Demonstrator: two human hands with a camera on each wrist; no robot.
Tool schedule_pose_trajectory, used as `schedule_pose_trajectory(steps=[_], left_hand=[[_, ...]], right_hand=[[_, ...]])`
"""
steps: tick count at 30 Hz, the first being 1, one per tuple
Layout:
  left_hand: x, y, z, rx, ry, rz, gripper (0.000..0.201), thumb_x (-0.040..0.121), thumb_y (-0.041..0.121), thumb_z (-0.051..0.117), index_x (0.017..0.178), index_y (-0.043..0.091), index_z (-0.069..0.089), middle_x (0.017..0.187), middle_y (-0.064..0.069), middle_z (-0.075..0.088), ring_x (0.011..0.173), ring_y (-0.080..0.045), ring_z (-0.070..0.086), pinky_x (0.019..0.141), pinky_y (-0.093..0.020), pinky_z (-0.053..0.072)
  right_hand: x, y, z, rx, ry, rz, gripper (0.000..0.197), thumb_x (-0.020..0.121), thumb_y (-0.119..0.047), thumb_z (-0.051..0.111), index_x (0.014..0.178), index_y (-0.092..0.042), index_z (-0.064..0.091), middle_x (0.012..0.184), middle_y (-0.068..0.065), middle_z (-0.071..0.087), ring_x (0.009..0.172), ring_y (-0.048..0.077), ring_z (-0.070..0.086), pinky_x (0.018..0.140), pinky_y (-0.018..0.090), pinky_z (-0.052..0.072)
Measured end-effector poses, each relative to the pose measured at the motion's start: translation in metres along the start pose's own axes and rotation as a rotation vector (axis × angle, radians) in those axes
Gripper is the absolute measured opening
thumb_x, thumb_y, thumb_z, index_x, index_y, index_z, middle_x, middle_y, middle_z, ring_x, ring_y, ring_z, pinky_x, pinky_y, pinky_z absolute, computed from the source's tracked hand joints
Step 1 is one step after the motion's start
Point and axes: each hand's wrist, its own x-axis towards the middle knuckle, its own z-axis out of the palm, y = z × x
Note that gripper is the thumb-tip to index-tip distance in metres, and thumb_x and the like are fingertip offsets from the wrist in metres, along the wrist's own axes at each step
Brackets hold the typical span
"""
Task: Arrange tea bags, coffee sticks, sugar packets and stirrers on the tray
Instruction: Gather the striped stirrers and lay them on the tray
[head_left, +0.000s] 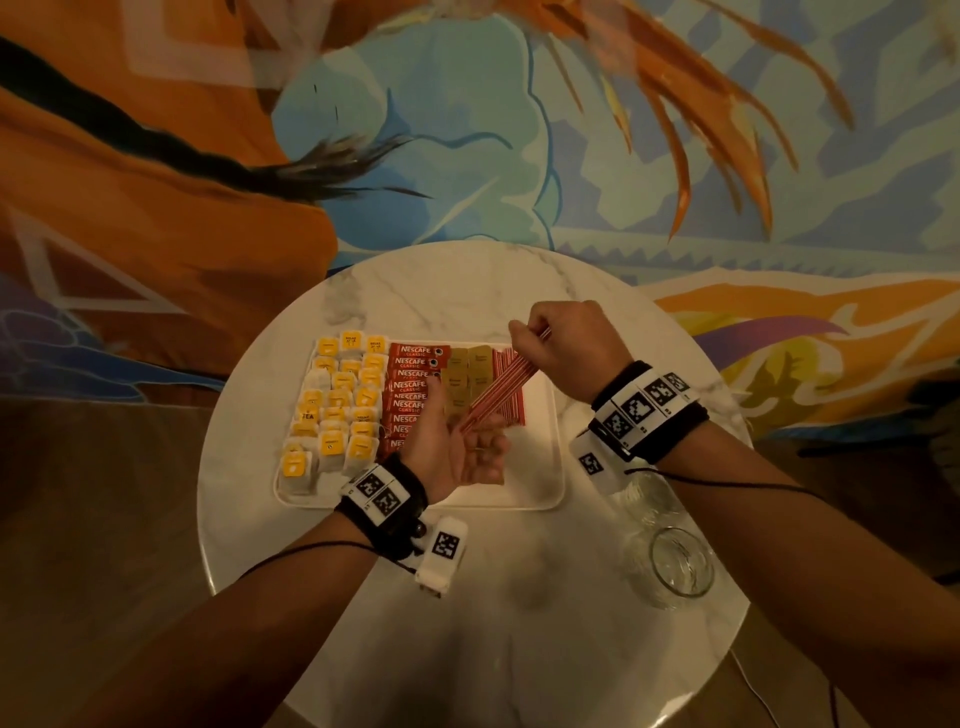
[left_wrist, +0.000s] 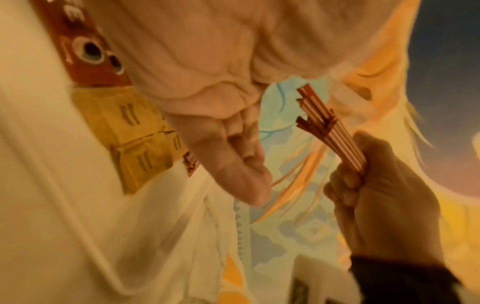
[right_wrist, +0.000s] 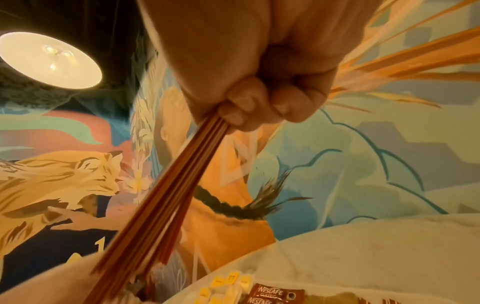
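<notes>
Right hand (head_left: 563, 343): centre-right of the head view, fingers curled tight round the upper end of a bundle of stirrers (head_left: 501, 387); the right wrist view shows the fist closed on them.
Bundle of stirrers: red-and-white striped, held slanting down toward the lower left, over the tray; lower ends meet the left palm.
Left hand (head_left: 457, 441): centre of the head view, palm turned up, fingers relaxed and spread, not gripping (the stirrer tips rest against it).
Tray (head_left: 550, 467): white, rectangular, on the round marble table (head_left: 519, 623), mid-frame.
Tea bags (head_left: 337, 405): yellow-tagged, in rows filling the tray's left part.
Coffee sticks (head_left: 413, 387): red Nescafe, stacked in a column just right of the tea bags; the lower ones are partly hidden by the left hand.
Sugar packets (head_left: 470, 371): brown, next column to the right, touching the coffee sticks.
Laid stirrers (head_left: 514, 400): more striped ones flat on the tray, beside the sugar packets, under the held bundle.
Glass (head_left: 675, 566): clear, on the table at lower right, off the tray.
Background: painted mural (head_left: 467, 130) across the upper frame; lit lamp (right_wrist: 49, 59) at upper left of the right wrist view.
</notes>
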Motion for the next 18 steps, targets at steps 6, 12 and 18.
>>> schedule_pose_trajectory(steps=[6,12,18], left_hand=[[0.007,0.013,0.020,-0.222,0.150,0.020,0.093,0.088,0.082,0.022,0.121,0.005,0.063,0.087,-0.017,0.070,0.066,-0.025,0.065,0.049,-0.027,0.054],[0.001,0.009,0.018,0.397,0.136,0.291,0.051,0.105,0.045,0.036,0.107,0.004,0.065,0.083,-0.013,0.069,0.062,-0.022,0.064,0.053,-0.031,0.050],[0.006,0.002,0.022,0.988,0.067,0.448,0.021,0.098,0.037,0.058,0.091,0.018,0.062,0.066,0.011,0.059,0.055,-0.002,0.053,0.056,-0.019,0.040]], right_hand=[[-0.018,-0.008,0.035,0.007,-0.050,0.029,0.036,0.097,-0.038,0.055,0.067,-0.020,0.055,0.052,-0.008,0.052,0.047,0.009,0.045,0.053,0.029,0.033],[-0.008,0.006,0.024,-0.054,-0.112,0.050,0.036,0.096,-0.040,0.057,0.063,-0.026,0.050,0.057,-0.006,0.054,0.052,0.010,0.045,0.057,0.032,0.038],[-0.011,0.003,0.033,0.037,-0.116,0.101,0.034,0.094,-0.039,0.058,0.072,-0.015,0.065,0.064,0.000,0.063,0.061,0.018,0.058,0.060,0.034,0.047]])
